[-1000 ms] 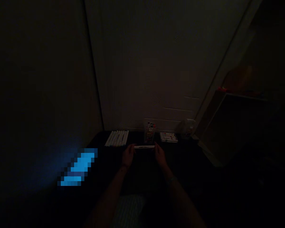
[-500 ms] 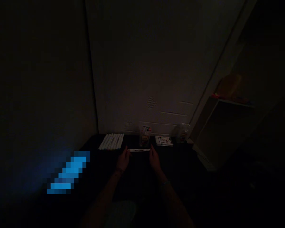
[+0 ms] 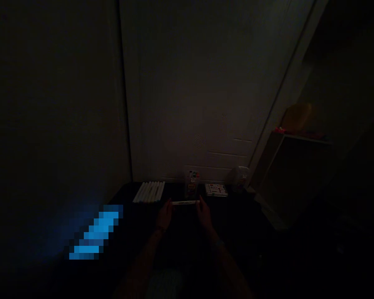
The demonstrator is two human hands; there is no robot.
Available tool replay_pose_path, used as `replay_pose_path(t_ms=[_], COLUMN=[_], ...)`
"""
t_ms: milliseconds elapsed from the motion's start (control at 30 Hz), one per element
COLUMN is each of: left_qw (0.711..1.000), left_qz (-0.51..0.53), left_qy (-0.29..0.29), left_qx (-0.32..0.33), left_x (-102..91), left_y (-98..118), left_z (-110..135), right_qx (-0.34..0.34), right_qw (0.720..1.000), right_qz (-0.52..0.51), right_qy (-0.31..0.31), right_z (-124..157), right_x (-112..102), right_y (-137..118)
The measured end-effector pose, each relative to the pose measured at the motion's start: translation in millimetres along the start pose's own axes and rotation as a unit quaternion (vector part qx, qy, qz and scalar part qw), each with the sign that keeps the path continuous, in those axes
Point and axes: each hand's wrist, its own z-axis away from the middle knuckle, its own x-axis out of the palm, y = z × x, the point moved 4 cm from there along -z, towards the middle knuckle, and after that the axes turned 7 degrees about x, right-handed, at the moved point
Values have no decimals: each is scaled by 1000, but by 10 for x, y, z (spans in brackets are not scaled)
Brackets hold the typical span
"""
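Note:
The room is very dark. I hold a slim white marker (image 3: 185, 202) level over a dark table (image 3: 237, 216), one end in each hand. My left hand (image 3: 164, 215) pinches its left end and my right hand (image 3: 203, 214) pinches its right end. Behind my left hand a row of several white markers (image 3: 149, 192) lies side by side. A clear cup (image 3: 192, 187) with coloured items stands just beyond the held marker.
A flat printed box (image 3: 216, 189) and a clear container (image 3: 240, 177) sit at the table's back right. A glowing blue pixelated patch (image 3: 95, 232) lies at the left. A dark cabinet (image 3: 296, 174) stands to the right, and a pale wall rises behind.
The view has shifted slightly, so everything sits a little lower in frame. Both hands stay on the marker's ends, with the same spacing.

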Motion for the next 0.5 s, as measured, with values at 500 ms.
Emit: replay_pose_path(t_ms=[500], left_qw=[1000], left_qz=[24], left_qy=[20], left_qx=[-5], left_x=[-48], left_y=[46], left_z=[1], right_qx=[8], right_qw=[1000], right_qz=[2], right_qy=[-11], right_z=[15], right_x=[-30], right_y=[-21])
